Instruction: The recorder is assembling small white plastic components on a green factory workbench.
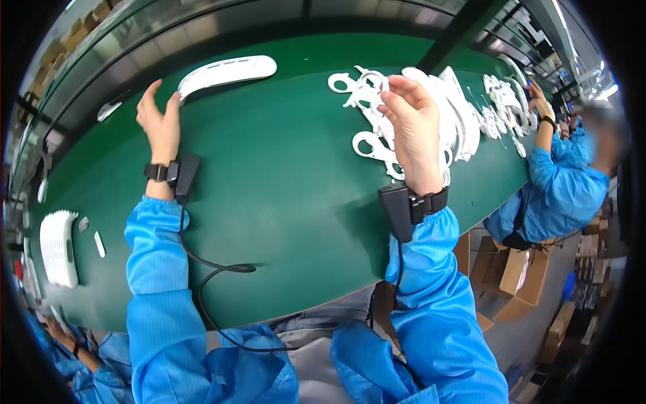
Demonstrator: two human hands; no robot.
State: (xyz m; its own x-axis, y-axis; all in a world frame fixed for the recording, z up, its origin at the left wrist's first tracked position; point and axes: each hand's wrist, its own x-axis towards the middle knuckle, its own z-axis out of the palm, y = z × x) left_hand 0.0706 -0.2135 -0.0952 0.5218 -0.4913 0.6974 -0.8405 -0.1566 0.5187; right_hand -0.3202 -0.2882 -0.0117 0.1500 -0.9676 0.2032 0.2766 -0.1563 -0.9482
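Note:
My left hand is raised over the green table with thumb and fingers apart and nothing between them. Its thumb is close to the left end of a long, curved white plastic part; whether they touch, I cannot tell. My right hand hovers at a heap of white plastic parts, its fingers loosely bent and the thumb apart from them, with no held thing visible. Left of that hand lie ring-ended white pieces, and behind it larger curved white panels, partly hidden by the hand.
The green table carries a ribbed white part at left with small pieces beside it. More white parts lie farther right, near a co-worker in blue. A dark post stands behind the heap. Cardboard boxes sit below right.

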